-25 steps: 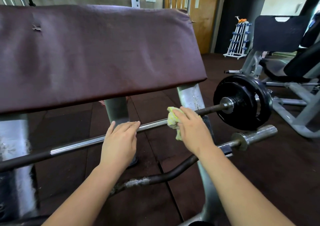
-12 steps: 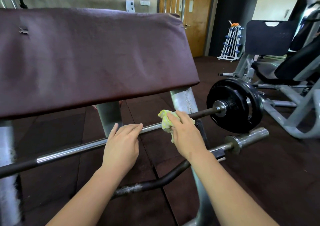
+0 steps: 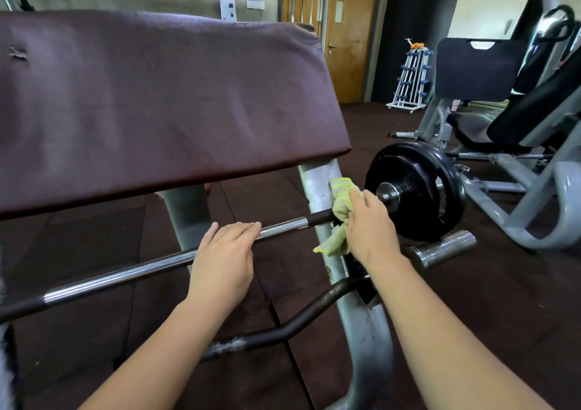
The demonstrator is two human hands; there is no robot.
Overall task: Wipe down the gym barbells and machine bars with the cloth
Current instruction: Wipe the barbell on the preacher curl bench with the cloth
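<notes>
**Wiping the barbell next to the plate**

Grips a crumpled yellow-green cloth (image 3: 341, 200) in the right hand (image 3: 371, 230), centre right of the frame, with the fingers curled over the top of it. Presses it round the dark end of a long straight steel barbell (image 3: 125, 276), leaving a loose tail of fabric hanging below the bar. Lays the left hand (image 3: 223, 262) at centre frame on the chrome stretch of the same bar, fingers straight and close together, draped over the top and clasping nothing.

Just right of the cloth, on the barbell's sleeve: a round black weight plate (image 3: 418, 189), close to the knuckles but apart from them. From there down to the lower left edge: the rest of the barbell, slanting across the frame.

Behind the cloth and running down to the bottom centre: a scuffed grey steel upright (image 3: 364, 325). Below both forearms: a dark cambered curl bar (image 3: 317, 306), with its chrome end poking out right of the wrist.

Across the upper left: a broad, worn maroon padded rest (image 3: 157, 101). Underneath everything: dark rubber floor (image 3: 471, 315).

Upper right: a grey machine with black cushions (image 3: 518, 127). Upper centre, far back: a white dumbbell rack (image 3: 408, 79) beside a wooden door (image 3: 349, 32).
</notes>
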